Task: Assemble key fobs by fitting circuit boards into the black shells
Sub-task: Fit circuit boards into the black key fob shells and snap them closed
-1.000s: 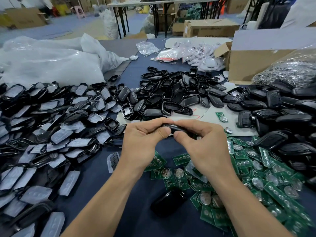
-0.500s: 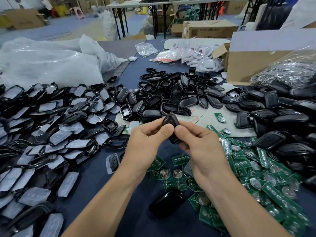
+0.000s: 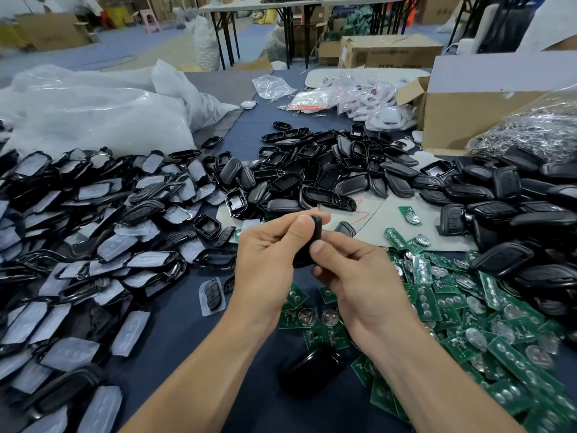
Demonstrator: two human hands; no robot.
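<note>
Pinching one black fob shell (image 3: pixel 317 228) edge-on at chest height above the table (image 3: pixel 175 323), both hands are clamped on it: the left hand (image 3: pixel 268 264) nips the top end btwn thumb & forefinger, and the right hand (image 3: pixel 359 276) has its thumb on the lower edge w/ fingers curled behind. This is prob. squeezing the halves to snap them shut. Whether a board sits inside can't be told. Stock is laid in reach: green circuit boards (image 3: pixel 468 307), flat w/ round silver cells, are heaped at right. Glossy hollow shells (image 3: pixel 327 170) are piled ahead. Shells w/ frosted rubbery pads (image 3: pixel 93 229) are at left. One smooth rounded fob (image 3: pixel 309 370) lies near, maybe finished.
</note>
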